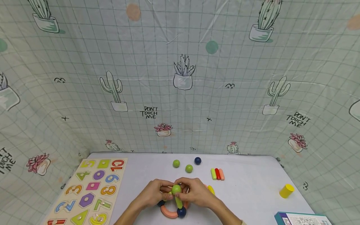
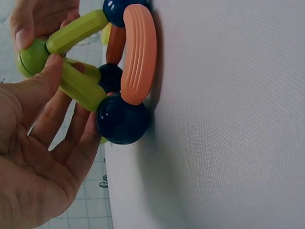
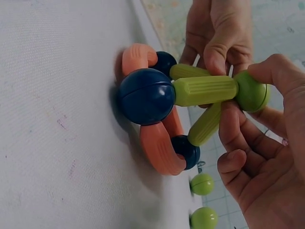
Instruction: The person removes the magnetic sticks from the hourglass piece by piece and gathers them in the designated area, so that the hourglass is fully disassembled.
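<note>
Fingers (image 3: 238,138) of right hand (image 1: 197,193) curled, thumb and forefinger pinching green ball (image 1: 176,188) at top of toy frame. Left hand (image 1: 153,193) half-open: thumb (image 2: 43,76) pressing green rod (image 2: 81,87) just under same ball, other fingers loosely bent behind. Frame of green rods, navy balls (image 2: 123,119), orange curved pieces (image 2: 138,52) sits on white surface (image 1: 247,187), near front edge, between hands. Two loose green balls (image 1: 189,168) and navy one farther back.

Ball-and-rod frame (image 1: 174,206) at table's (image 1: 253,193) near edge, puzzle board (image 1: 90,190) left, loose balls (image 1: 189,168) behind (cylinder (image 1: 286,190) far right)
</note>
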The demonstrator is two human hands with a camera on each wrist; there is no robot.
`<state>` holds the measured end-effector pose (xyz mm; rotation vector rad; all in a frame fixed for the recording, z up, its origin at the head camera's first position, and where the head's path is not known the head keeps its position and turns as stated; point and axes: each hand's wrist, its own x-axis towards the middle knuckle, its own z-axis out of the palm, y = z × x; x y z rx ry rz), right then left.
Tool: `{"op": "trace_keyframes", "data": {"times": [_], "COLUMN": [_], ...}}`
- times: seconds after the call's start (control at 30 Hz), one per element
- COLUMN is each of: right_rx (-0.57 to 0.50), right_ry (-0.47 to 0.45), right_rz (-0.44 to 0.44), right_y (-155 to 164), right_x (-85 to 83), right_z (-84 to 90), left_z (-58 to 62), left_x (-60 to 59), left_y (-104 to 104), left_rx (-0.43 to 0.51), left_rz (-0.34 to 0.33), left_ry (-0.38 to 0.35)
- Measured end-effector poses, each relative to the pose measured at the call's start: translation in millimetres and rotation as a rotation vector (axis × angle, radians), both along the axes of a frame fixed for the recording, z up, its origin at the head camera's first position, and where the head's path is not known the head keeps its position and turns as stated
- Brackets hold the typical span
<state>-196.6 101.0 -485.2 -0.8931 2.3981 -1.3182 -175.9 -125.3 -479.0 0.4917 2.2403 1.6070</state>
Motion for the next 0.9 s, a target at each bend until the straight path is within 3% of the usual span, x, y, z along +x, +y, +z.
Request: {"op": "trace_keyframes", "data": {"times": [0.9], "right_rx": [-0.036], "right_ry": [-0.07], "right_rz": [-0.013], "right_y": [7.5], "right_x": [-0.1], "right_z": [-0.2], "left_z": [2.3], "left_x": [1.3], "left_y": [-1.4], "left_rx": [-0.046], "left_rz": [0.02], "left_ry": [-0.026]}}
